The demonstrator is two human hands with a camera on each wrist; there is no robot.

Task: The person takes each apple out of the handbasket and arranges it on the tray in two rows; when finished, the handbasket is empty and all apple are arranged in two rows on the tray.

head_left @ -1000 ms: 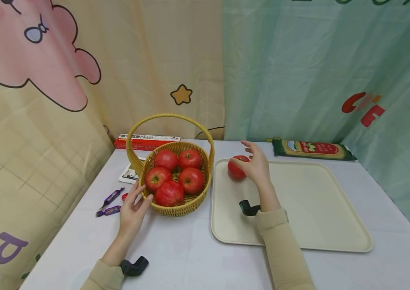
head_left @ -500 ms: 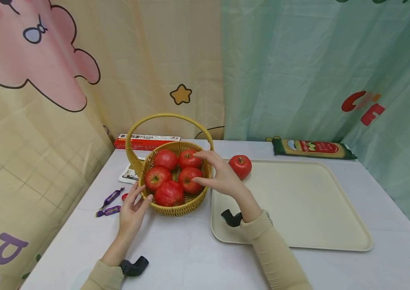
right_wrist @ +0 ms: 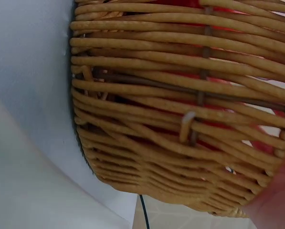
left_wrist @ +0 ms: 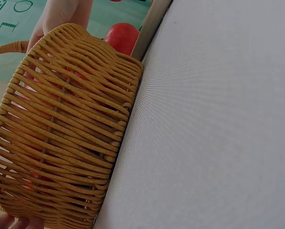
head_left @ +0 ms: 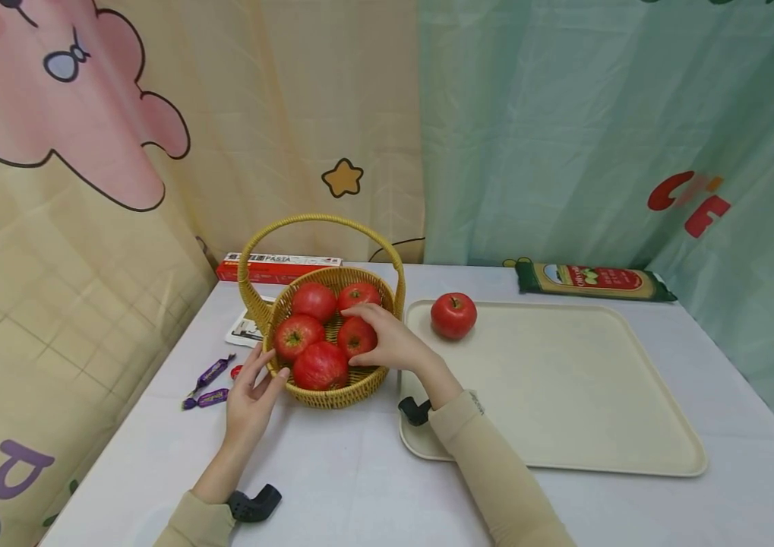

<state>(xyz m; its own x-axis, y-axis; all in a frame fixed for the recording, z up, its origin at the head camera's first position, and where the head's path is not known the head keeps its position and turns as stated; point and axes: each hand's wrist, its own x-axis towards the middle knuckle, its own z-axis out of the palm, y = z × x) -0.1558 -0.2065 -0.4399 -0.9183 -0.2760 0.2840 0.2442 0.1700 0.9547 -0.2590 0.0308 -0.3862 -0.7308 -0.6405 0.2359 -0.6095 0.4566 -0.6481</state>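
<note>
A round wicker basket (head_left: 339, 396) with a tall arched handle holds several red apples in the head view. My left hand (head_left: 248, 399) holds the basket's near left rim, its fingertips and thumb at the edge. My right hand (head_left: 396, 342) reaches over the right rim, thumb and fingers curved around the apple (head_left: 356, 336) on that side. The palm hides part of this apple. Another red apple (head_left: 453, 316) sits on the far left corner of a cream tray (head_left: 564, 387). Woven basket sides (left_wrist: 66, 124) fill much of both wrist views.
Behind the basket lies a red pasta box (head_left: 277, 267). A white packet (head_left: 243, 331), purple-wrapped candies (head_left: 212, 372) and a small red item (head_left: 235, 371) lie left of it. A green and gold packet (head_left: 595, 281) lies behind the tray. Curtains hang along the table's back.
My right hand has moved left from the apple on the tray to the basket, and now closes around the right-hand apple there. The left hand stays at the rim.
</note>
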